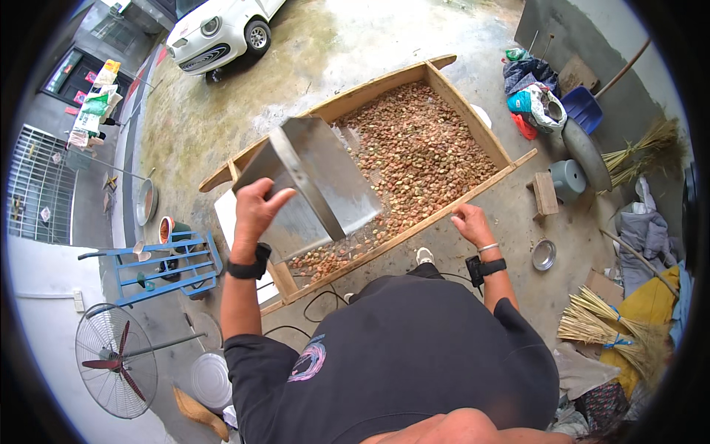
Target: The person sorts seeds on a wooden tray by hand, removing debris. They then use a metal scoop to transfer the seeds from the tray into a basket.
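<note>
A wooden-framed sieve tray [383, 222] lies before me, its mesh floor partly covered by reddish-brown nuts or seeds [427, 155]. Above its left part is a sheet-metal scoop [333, 166] with a flat metal strap handle [305, 180] across it. My left hand [256, 213] is closed at the scoop's rear edge, thumb pointing along the metal; the fingers' underside is hidden. Beside the tray's near rail, my right hand [472, 225] has curled fingers, and whether it grips the rail is unclear. A smaller heap of the nuts or seeds [321, 263] lies near the scoop's front corner.
A blue metal hand cart [166, 266] and a pedestal fan [116, 361] stand at left. To the right are a wooden stool [542, 194], a metal bowl [544, 254] and straw brooms [602, 322]. A black cable [319, 302] crosses the floor by my feet. A white car [227, 36] is parked beyond.
</note>
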Demonstrator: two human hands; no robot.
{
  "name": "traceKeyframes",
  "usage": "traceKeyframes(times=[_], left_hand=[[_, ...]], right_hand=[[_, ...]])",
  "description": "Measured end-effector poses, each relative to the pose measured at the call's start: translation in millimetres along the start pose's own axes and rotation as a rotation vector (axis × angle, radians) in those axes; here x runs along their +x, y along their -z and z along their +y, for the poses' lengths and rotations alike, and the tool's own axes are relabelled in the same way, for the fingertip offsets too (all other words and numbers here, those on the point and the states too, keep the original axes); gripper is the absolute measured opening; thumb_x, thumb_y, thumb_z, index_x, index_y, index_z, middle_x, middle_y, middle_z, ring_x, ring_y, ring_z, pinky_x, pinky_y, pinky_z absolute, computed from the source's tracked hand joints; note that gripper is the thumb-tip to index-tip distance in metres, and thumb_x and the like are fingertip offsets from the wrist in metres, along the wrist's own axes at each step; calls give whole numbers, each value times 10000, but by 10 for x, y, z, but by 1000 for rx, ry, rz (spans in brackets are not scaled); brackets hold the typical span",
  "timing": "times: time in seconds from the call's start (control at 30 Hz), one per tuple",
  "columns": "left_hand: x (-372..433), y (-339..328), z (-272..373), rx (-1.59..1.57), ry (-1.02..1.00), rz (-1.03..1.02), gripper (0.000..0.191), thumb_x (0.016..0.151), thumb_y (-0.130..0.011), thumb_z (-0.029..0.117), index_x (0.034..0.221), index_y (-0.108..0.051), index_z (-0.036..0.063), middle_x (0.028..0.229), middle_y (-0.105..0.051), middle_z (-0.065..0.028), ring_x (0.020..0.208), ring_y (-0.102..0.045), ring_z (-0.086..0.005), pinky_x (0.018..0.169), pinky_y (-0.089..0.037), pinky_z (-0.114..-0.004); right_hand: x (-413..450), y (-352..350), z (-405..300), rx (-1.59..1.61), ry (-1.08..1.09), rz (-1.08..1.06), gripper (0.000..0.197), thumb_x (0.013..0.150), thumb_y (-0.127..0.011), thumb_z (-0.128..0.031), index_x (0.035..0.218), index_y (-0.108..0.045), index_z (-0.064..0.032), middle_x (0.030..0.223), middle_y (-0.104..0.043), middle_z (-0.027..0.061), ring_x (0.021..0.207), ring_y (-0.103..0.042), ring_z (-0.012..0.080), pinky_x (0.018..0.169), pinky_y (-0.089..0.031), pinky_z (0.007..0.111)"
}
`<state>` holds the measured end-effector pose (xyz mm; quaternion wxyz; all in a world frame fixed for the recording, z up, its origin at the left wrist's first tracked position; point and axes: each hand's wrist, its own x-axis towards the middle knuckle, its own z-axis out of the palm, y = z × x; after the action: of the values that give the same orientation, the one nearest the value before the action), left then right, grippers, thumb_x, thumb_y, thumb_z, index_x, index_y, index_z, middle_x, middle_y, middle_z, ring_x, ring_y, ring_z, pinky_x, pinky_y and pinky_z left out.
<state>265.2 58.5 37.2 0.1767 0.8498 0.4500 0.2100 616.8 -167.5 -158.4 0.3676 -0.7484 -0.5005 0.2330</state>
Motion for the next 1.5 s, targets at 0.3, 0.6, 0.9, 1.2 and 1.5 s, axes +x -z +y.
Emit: traceKeyframes(times=[0.3,0.6,0.9,1.2,1.5], left_hand=[[191,-1053,32,305,20,-262,513,646,-649,544,598,-545,44,576,-544,-141,607,-554,-322,510,-428,-393],[162,-1549,0,291,39,-338,512,657,-628,557,606,-555,53,584,-557,-134,627,-567,-315,528,-445,-395],[44,-1686,-98,268,153,-395,551,658,-615,573,607,-524,32,582,-539,-166,616,-548,-346,537,-439,-421],[146,-1771,-43,349,172,-424,522,625,-620,589,627,-558,71,583,-552,-127,613,-560,-318,531,-454,-411],[184,-1779,4,318,180,-429,476,627,-638,555,644,-558,86,581,-548,-115,625,-560,-312,535,-452,-418]], right_hand=[[747,263,257,73,-62,-19,107,681,-630,-106,720,-606,-9,626,-607,87,571,-582,154,556,-470,284],[1217,373,679,209,-314,-165,219,690,-660,-151,847,-605,-8,672,-620,90,594,-600,140,520,-486,277],[2135,446,817,39,-660,-245,525,729,-660,-233,1177,-465,-39,994,-588,104,783,-600,193,549,-518,335],[2318,-414,979,-200,-518,-387,829,669,-609,-477,1268,-348,32,1207,-451,279,1139,-438,368,940,-369,393],[1920,-1006,207,-37,-314,-473,714,671,-647,-465,1138,-442,34,1023,-556,278,967,-545,389,835,-443,407]])
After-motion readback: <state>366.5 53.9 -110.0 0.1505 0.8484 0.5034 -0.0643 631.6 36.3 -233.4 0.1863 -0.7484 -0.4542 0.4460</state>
